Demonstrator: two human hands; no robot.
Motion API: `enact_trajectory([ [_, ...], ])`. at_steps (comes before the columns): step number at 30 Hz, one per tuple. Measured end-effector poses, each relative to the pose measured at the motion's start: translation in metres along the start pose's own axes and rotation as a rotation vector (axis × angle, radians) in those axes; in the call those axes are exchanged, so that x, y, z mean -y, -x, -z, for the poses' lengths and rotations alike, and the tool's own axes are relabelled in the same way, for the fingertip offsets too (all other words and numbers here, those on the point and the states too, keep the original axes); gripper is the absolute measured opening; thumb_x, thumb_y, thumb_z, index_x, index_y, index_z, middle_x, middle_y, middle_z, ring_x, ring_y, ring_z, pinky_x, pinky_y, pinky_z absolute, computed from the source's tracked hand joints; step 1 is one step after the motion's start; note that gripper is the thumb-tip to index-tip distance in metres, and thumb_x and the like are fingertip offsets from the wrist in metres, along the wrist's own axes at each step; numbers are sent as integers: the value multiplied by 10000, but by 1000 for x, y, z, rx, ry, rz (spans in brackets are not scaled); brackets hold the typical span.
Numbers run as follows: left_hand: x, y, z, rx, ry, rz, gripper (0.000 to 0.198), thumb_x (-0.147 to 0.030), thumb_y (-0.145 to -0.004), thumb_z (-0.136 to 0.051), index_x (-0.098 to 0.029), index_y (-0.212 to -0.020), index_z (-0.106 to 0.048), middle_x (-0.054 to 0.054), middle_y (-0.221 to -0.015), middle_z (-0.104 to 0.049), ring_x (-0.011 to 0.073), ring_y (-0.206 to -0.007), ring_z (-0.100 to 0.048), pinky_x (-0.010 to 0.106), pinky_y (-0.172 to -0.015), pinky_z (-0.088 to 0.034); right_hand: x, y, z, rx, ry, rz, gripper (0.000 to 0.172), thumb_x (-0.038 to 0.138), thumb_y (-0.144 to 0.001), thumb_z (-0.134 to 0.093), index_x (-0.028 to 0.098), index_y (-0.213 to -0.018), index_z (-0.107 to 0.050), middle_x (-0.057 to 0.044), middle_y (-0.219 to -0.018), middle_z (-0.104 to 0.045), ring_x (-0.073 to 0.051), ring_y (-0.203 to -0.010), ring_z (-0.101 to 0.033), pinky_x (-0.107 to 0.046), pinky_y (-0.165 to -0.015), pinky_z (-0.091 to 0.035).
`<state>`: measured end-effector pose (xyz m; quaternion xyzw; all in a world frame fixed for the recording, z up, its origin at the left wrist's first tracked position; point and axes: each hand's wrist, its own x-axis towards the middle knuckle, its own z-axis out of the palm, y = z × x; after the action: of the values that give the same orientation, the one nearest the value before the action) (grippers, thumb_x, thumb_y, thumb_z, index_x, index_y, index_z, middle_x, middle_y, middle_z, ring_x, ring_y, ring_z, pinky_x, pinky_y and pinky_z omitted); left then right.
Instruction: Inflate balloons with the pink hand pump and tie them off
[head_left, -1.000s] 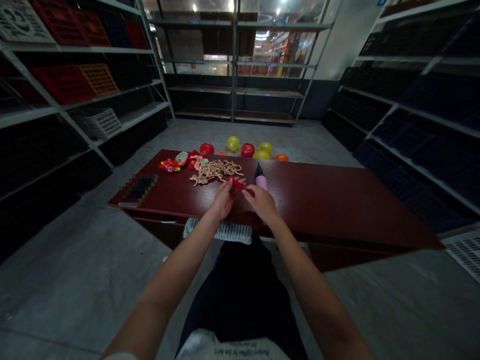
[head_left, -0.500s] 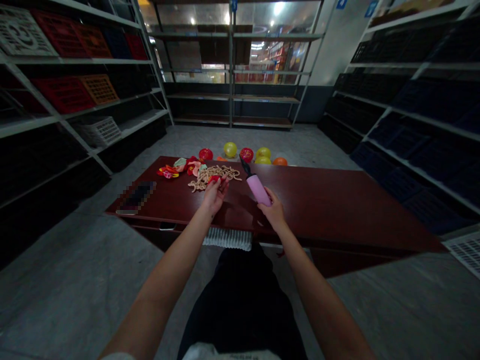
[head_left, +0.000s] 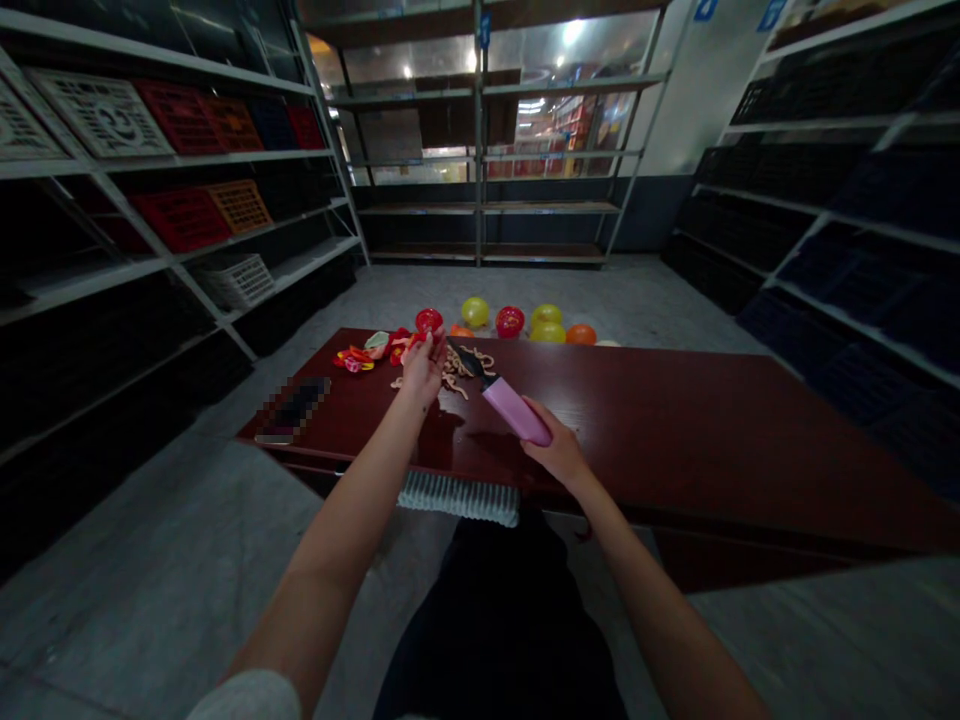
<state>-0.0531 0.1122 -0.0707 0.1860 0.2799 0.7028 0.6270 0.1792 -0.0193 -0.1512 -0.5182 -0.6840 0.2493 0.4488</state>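
Note:
My right hand (head_left: pixel 553 440) is wrapped round a pink pump (head_left: pixel 517 410) with a black nozzle end, which points up and left above the table. My left hand (head_left: pixel 424 372) is raised over the pile, fingers pinched on a small red balloon (head_left: pixel 417 345), close to the nozzle. Beige twisted strands (head_left: pixel 454 380) lie on the table behind and beside my left hand, partly hidden by it. Left of them is a heap of flat red, pink and green balloons (head_left: pixel 358 360).
A blurred dark phone (head_left: pixel 294 410) lies at the left of the dark red table (head_left: pixel 660 430). Beyond the far edge are several inflated balloons (head_left: pixel 510 321). A grey ribbed cloth (head_left: pixel 459 498) hangs at the near edge. Shelves with crates (head_left: pixel 184 218) stand around.
The view has shifted, so the table appears lower and further right. My left hand has risen with the red balloon. The pump is tilted further left, its nozzle nearer my left hand.

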Motion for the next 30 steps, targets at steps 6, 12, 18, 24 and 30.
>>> enact_trajectory([
  [6,5,-7,1,93,-42,-7,99,-133,-940,-557,-151,-879,-633,55,-922,-745,117,-892,-709,254,-934,-505,2,-1,-1,26,13,9,741,185,-694,-633,292,-1414,-494,-43,-1412,-568,-253,-1261,-554,-462,-1092,-396],
  [12,17,-2,1,139,-92,0,24,-135,-894,-623,-155,-886,-632,58,-926,-745,116,-878,-709,247,-930,-505,3,0,0,27,3,4,746,186,-688,-631,290,-1414,-496,-40,-1405,-575,-251,-1258,-560,-449,-1094,-398],
  [18,25,8,0,173,-119,38,56,-126,-914,-582,-142,-910,-635,55,-910,-746,97,-807,-702,235,-884,-508,4,1,-1,12,-17,-19,739,184,-683,-629,286,-1404,-504,-37,-1412,-568,-245,-1260,-558,-448,-1098,-394],
  [24,27,15,1,136,-107,35,40,-133,-895,-617,-164,-916,-631,44,-921,-750,110,-853,-698,253,-881,-512,6,2,-2,0,-36,-19,741,167,-674,-626,298,-1395,-514,-32,-1407,-573,-249,-1259,-556,-462,-1096,-390],
  [30,35,21,4,126,-147,42,56,-170,-887,-629,-160,-908,-680,43,-988,-749,105,-858,-680,218,-804,-520,5,3,-1,2,-36,-25,727,193,-686,-627,293,-1397,-512,-36,-1398,-578,-246,-1242,-567,-448,-1081,-409],
])
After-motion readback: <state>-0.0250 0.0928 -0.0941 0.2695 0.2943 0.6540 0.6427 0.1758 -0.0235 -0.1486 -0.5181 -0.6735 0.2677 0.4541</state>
